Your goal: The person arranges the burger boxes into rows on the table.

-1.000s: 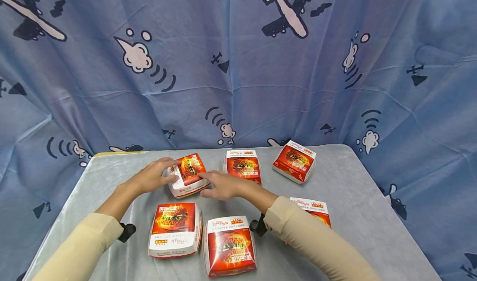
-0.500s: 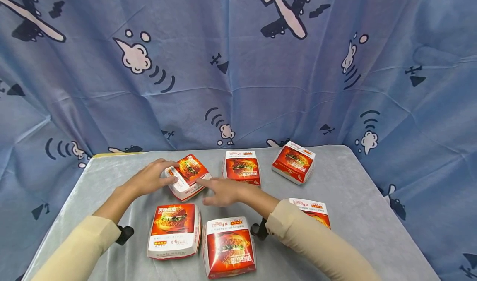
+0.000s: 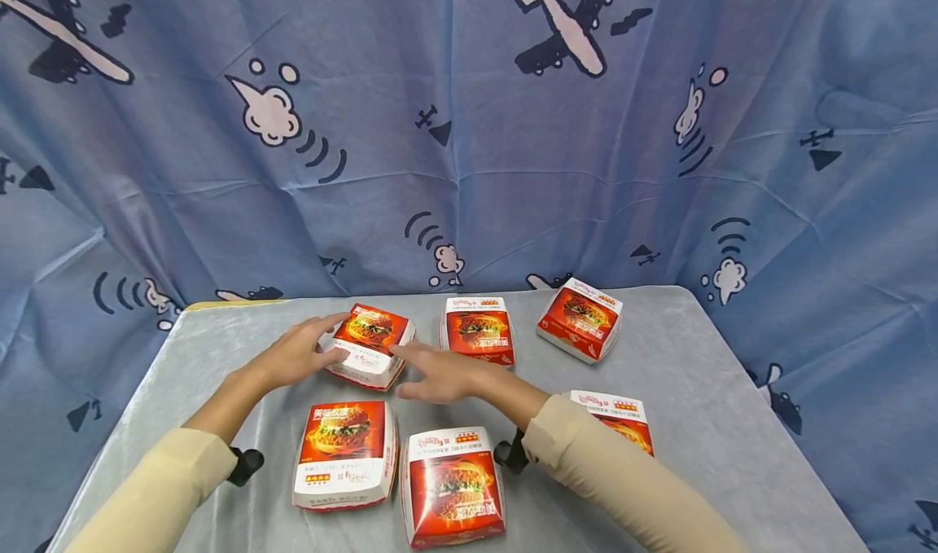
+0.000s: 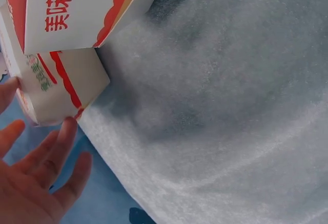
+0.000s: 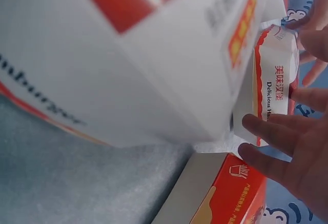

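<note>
1. The left hand lies at the left side of the rear-left burger box, fingers spread and fairly straight, grip released rather than wrapped round it; the touch suggests steadying or guiding.
2. The front-left burger box sits flat on the worktop, its white band toward the person. No hand touches it.
3. The rear-left burger box, the one being handled, rests near the worktop's back edge, set slightly askew, white band also toward the person. Placed between both hands, it can probably be turned by light pressure without lifting.
4. The right hand meets its right side with extended fingers, grip likewise released, perhaps to give a counter-push against the left.
5. The front-centre burger box stands just beside the front-left one, white band facing away.
6. The rear-middle burger box has its white band away too, close beyond the right hand.
7. The rear-right burger box stands turned at an angle, well apart from both hands.
8. The front-right burger box is partly hidden by the right sleeve, which crosses it because that arm reaches leftward.
</note>
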### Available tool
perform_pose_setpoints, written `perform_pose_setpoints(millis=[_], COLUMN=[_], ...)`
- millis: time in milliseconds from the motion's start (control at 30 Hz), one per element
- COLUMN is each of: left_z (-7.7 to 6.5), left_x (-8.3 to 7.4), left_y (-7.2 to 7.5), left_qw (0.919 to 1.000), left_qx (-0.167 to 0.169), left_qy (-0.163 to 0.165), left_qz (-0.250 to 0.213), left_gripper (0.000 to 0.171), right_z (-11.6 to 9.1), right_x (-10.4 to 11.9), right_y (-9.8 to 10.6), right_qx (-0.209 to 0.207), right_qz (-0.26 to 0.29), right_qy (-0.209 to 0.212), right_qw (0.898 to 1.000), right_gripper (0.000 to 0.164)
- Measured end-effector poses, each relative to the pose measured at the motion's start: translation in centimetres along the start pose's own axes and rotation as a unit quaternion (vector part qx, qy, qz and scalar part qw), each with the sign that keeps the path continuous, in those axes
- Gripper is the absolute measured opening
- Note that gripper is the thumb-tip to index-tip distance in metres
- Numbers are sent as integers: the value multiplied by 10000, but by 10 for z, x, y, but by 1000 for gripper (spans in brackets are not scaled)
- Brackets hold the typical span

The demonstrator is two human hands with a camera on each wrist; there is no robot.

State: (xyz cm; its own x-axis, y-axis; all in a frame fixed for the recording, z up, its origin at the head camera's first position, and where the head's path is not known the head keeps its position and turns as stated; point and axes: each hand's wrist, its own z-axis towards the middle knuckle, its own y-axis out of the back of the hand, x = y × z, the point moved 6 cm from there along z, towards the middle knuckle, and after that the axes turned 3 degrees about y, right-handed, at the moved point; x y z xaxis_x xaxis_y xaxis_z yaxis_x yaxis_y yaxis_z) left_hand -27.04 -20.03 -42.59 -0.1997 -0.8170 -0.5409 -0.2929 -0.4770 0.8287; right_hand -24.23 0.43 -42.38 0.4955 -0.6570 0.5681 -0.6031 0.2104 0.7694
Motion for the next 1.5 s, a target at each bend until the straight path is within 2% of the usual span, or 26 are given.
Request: perform_pose_setpoints(millis=[167, 367, 500, 700, 1033, 1500], left_z=[0, -2, -3, -5, -10, -8], left_x=[2, 3, 4, 10, 15, 21], left_y=[-3, -3, -2, 0, 1, 1], left_qw=[9998, 9994, 9993, 9994, 9968, 9971], left_qx=[161, 186, 156, 103, 26, 129], left_qy=[-25, 34, 17, 27, -53, 104], left_qz=[-80, -279, -327, -317, -792, -741], left_gripper=[70, 74, 67, 57, 63, 65], right_z=[1, 2, 4, 8, 11, 15], right_x=[-2, -4, -6, -8, -5, -4], right_y=[2, 3, 4, 3, 0, -1], right_qx=[-102, -147, -218, -266, -165, -207], right_qz=[233, 588, 732, 763, 738, 715], right_qy=[126, 66, -32, -4, 44, 15], right_qw=[9996, 9981, 9971, 9967, 9971, 9972], right_gripper=[71, 74, 75, 75, 76, 77])
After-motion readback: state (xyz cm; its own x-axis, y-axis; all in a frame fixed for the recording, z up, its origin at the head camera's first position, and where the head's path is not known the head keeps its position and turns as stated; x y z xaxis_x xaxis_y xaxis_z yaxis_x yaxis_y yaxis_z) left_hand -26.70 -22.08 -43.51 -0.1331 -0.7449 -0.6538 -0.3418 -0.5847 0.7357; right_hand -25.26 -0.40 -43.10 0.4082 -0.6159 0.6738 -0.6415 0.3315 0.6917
